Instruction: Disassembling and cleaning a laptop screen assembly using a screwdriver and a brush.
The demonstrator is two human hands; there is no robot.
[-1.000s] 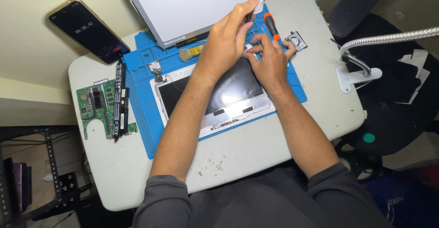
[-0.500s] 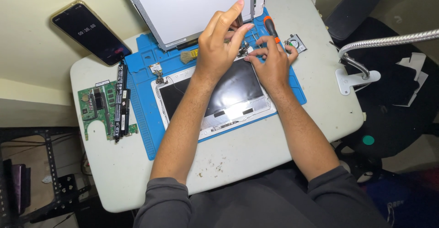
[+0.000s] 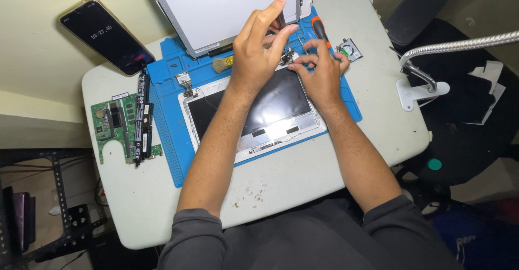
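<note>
A view from above onto a small white worktop [image 3: 281,183] covered in part by a blue repair mat [image 3: 167,135]. On the mat lies an opened laptop shell [image 3: 259,118], white at the rim and dark inside, its far right corner under both hands.

The left hand [image 3: 257,59] is raised over that corner with its fingers [image 3: 270,15] stretched up and loosely together, the thumb pressing toward them; whether it grips anything cannot be told. Its fingertips reach the lower edge of a white display panel [image 3: 227,7] that leans at the far side of the mat.

The right hand [image 3: 321,75] rests just beside the left, on the shell's far right corner. Its fingers curl around a screwdriver with an orange and black handle [image 3: 320,29], which points away from the person.

Just right of the right hand sits a small cooling fan [image 3: 350,49]. A small brush [image 3: 223,63] lies on the mat left of the left hand. At the worktop's left edge lie a green circuit board [image 3: 111,129] and a long black battery [image 3: 142,116]. A dark phone [image 3: 105,34] lies at the far left. A lamp's flexible metal neck [image 3: 459,45] stands at the right.
</note>
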